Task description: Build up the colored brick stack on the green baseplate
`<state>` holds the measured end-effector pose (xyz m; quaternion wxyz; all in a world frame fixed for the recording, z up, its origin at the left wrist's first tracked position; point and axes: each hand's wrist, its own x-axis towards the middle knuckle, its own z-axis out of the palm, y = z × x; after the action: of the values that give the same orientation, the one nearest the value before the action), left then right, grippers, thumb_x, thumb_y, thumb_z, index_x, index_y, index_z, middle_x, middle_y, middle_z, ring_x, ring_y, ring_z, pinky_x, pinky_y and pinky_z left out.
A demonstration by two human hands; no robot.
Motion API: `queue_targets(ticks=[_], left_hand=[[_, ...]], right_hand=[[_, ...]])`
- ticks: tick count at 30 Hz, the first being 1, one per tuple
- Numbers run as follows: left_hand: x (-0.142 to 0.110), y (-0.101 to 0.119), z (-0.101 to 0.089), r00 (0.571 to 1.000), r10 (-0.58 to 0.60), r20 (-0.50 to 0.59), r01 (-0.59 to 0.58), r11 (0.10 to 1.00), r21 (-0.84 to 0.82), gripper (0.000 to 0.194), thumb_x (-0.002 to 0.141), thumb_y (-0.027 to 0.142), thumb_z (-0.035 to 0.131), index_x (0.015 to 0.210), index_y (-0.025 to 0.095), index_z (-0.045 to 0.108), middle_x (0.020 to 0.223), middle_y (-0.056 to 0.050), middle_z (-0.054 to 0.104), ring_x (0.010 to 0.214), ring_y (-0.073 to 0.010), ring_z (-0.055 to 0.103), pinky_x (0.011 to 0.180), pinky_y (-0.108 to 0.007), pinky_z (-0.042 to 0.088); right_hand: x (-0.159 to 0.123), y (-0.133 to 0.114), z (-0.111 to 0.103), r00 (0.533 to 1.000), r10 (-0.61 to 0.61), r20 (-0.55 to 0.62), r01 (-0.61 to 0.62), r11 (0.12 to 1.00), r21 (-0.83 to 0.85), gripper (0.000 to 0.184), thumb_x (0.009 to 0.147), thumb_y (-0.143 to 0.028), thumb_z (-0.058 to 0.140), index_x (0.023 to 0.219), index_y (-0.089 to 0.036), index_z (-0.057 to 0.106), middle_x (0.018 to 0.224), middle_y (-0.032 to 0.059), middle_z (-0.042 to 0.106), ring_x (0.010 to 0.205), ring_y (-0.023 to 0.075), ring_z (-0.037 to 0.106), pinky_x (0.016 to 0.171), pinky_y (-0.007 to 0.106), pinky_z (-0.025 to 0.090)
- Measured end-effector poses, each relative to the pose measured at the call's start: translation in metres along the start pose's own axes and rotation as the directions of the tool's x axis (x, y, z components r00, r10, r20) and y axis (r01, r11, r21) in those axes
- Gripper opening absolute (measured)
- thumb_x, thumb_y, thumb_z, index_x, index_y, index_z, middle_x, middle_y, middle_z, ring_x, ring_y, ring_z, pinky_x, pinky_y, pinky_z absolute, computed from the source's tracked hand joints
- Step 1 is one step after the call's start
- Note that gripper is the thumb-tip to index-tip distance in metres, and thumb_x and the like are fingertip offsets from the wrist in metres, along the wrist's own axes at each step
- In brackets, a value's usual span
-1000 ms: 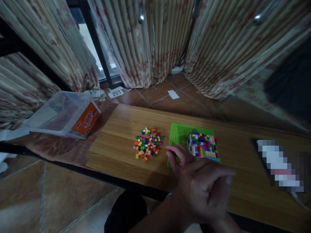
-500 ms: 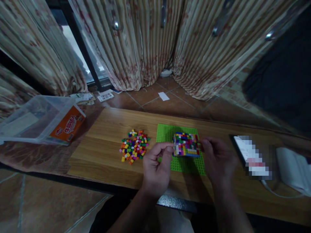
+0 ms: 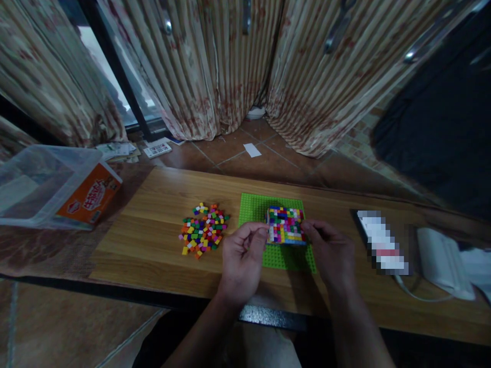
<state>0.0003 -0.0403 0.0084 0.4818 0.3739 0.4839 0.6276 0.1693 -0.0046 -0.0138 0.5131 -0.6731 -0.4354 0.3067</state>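
A many-coloured block of toy bricks (image 3: 286,225) is over the green studded baseplate (image 3: 291,259). At its left edge, my left hand (image 3: 243,263) pinches it between thumb and bent fingers. My right hand (image 3: 333,253) has its thumb and fingertips closed at the block's right edge. Small coloured bricks cover most of the block's top, with a bluish layer along its near side. Whether its underside rests on the baseplate or is lifted, I cannot tell. Left of the baseplate lies a loose pile of small bricks (image 3: 205,231).
On the wooden tabletop (image 3: 146,230), a phone (image 3: 381,243) with a cable and a white device (image 3: 443,263) lie at the right. A clear plastic box (image 3: 46,186) with an orange label stands at the left. Curtains (image 3: 226,66) hang beyond the table.
The camera view has shifted a little, moving everything slightly left in the picture. My right hand has come in closer against the block's right edge. The left hand keeps its pinch.
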Motion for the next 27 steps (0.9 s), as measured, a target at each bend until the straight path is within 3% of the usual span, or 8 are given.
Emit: queue_targets(ticks=[13, 27], left_hand=[[-0.0005, -0.0069, 0.0027, 0.992, -0.082, 0.091, 0.082, 0.997, 0.0, 0.013, 0.082, 0.026, 0.065, 0.079, 0.016, 0.073, 0.067, 0.0, 0.065, 0.059, -0.0092, 0.053, 0.055, -0.02, 0.044], [-0.0017, -0.0094, 0.0029, 0.988, -0.105, 0.116, 0.107, 0.994, -0.004, 0.012, 0.082, 0.024, 0.065, 0.079, 0.016, 0.073, 0.07, -0.001, 0.065, 0.062, -0.0094, 0.054, 0.058, -0.021, 0.044]], right_hand=[[-0.0012, 0.0005, 0.0038, 0.996, -0.092, -0.022, 0.091, 0.995, -0.046, 0.023, 0.072, -0.04, 0.075, 0.08, -0.018, 0.077, 0.078, 0.0052, 0.077, 0.069, 0.0198, 0.07, 0.064, 0.033, 0.057], [0.0042, 0.0067, 0.0014, 1.0, -0.014, -0.019, 0.014, 1.0, 0.027, 0.029, 0.064, -0.035, 0.078, 0.087, -0.017, 0.076, 0.079, 0.0052, 0.076, 0.071, 0.0205, 0.071, 0.067, 0.036, 0.059]])
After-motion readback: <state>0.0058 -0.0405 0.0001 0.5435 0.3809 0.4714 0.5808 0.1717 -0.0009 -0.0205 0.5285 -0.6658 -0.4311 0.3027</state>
